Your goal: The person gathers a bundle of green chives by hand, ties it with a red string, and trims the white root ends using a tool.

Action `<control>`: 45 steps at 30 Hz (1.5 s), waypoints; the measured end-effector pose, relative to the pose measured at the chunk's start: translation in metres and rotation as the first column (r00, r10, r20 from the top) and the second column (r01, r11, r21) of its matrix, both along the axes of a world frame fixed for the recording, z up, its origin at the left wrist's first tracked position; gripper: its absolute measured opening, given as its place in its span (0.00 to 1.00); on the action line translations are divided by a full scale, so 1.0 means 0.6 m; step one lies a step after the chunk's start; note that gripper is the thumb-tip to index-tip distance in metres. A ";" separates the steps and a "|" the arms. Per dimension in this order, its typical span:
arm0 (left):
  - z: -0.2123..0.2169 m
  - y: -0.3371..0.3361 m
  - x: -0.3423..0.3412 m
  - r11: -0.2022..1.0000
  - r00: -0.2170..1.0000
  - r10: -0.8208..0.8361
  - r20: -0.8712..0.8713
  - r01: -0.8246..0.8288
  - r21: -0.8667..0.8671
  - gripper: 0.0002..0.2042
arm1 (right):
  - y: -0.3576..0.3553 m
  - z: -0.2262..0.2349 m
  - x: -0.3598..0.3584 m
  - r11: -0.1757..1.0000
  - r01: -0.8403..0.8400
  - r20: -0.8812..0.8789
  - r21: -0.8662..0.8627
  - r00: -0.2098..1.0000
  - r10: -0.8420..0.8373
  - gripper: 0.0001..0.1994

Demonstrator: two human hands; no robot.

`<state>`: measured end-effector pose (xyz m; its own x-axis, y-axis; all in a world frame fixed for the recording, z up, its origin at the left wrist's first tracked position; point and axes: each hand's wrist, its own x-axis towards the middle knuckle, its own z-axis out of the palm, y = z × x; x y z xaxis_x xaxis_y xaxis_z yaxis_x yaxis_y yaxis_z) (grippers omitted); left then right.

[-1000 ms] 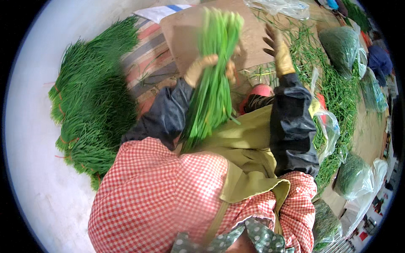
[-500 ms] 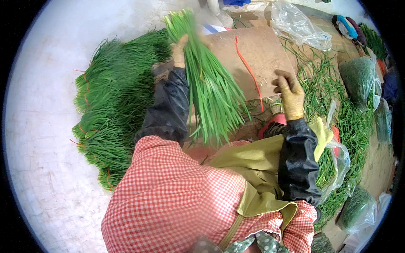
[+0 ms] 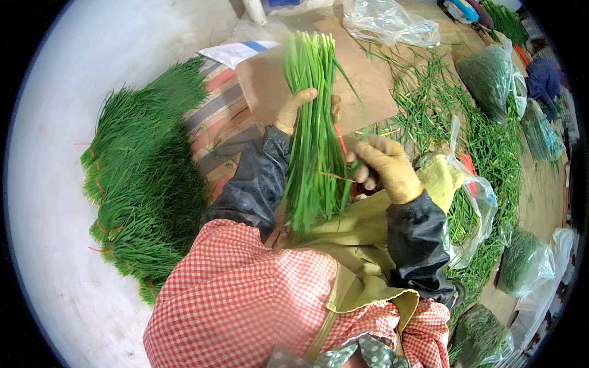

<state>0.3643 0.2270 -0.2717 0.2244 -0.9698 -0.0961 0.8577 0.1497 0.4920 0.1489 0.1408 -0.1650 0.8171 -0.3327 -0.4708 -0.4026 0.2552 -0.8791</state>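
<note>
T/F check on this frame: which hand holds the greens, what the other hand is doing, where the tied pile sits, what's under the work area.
1. The left hand grips the bunch of long green stalks. True.
2. The right hand lies flat on the cardboard sheet. False: it is raised beside the bunch, touching its stalks.
3. The pile of tied green bundles lies on the person's left. True.
4. The bunch lies in a clear plastic bag. False: it is held bare over the cardboard.
</note>
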 end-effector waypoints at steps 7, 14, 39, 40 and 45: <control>-0.001 -0.039 -0.037 0.974 0.980 -0.195 -0.042 0.189 -0.122 0.27 | -0.070 -0.013 -0.077 0.644 0.399 0.199 -0.653 0.910 -0.363 0.17; 0.017 -0.064 -0.059 0.969 0.972 -0.224 -0.068 0.214 -0.125 0.27 | -0.056 0.003 -0.070 0.846 0.362 0.083 -0.392 0.930 -0.359 0.22; 0.030 -0.053 -0.141 0.931 0.904 -0.361 -0.228 0.335 -0.147 0.30 | -0.085 0.027 -0.108 0.954 -0.133 0.835 0.270 0.526 -0.163 0.18; 0.025 -0.052 -0.148 0.916 0.895 -0.395 -0.206 0.365 -0.168 0.30 | -0.096 0.039 -0.108 0.954 -0.118 0.854 0.274 0.486 -0.185 0.16; -0.002 -0.036 -0.200 0.911 0.902 -0.412 -0.131 0.408 -0.058 0.35 | -0.165 0.073 -0.106 0.983 0.059 0.914 0.171 0.363 -0.181 0.13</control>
